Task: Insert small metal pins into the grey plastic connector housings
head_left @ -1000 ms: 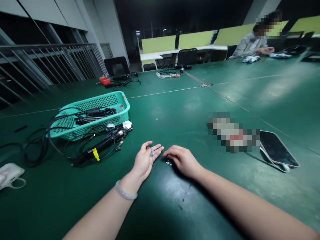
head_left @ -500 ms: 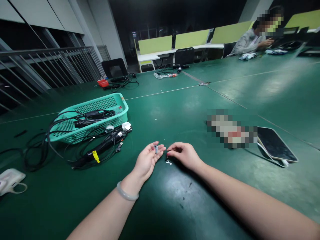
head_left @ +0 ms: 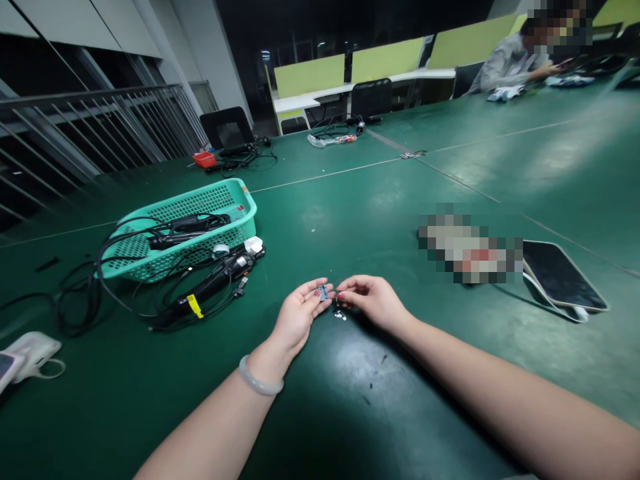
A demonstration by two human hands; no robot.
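Note:
A small blue-grey piece with dark marks, perhaps a little circuit board, is held between the thumb and fingers of my left hand. The left palm faces up, and a pale bangle circles that wrist. Just to the right, my right hand is closed in a pinch, its fingertips close to the left ones. Whatever sits in that pinch is tiny and cannot be made out. Below the fingertips, a few small white and silver bits lie on the green table.
To the left stands a turquoise basket with black cables. A black handheld tool with a yellow tag lies before it. On the right are a phone with a white cable and a blurred-out object. A person sits far right.
The small piece in my left hand has turned to show a broader face, and the thumb now presses on it. My right fingertips have come closer to it. The view has shifted slightly.

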